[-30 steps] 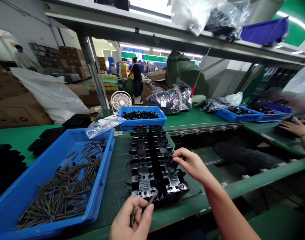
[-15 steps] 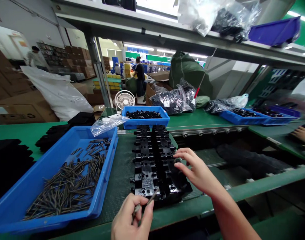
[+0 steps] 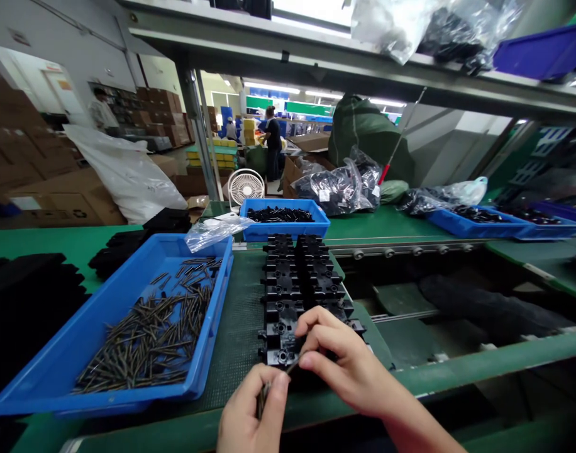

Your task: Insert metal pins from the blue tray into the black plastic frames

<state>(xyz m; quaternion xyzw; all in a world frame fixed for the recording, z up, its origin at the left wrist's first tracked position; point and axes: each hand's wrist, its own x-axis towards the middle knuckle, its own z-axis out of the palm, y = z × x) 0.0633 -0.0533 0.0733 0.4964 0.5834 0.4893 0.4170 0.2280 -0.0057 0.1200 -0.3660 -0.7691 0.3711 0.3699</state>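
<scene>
My left hand [image 3: 250,412] is closed around a few thin metal pins, and one pin [image 3: 293,365] sticks out past its thumb and forefinger. At the far end of that pin, the thumb and fingertips of my right hand [image 3: 347,362] pinch together. Both hands hover over the near end of two rows of black moulded plastic parts [image 3: 282,314], which lie side by side on the green work surface. To the left, a blue bin [image 3: 211,327] holds a heap of similar dark metal pins [image 3: 146,343].
Behind the rows stands a blue bin [image 3: 326,221] of small black pieces, with a white fan [image 3: 246,186] beyond. Stacked black parts [image 3: 33,308] are at the left. A metal shelf [image 3: 307,53] crosses overhead. More blue bins [image 3: 476,236] stand at the right.
My right hand has come left and down from the right row of black parts, its fingers closing on the pin held by my left hand. The view has shifted slightly.
</scene>
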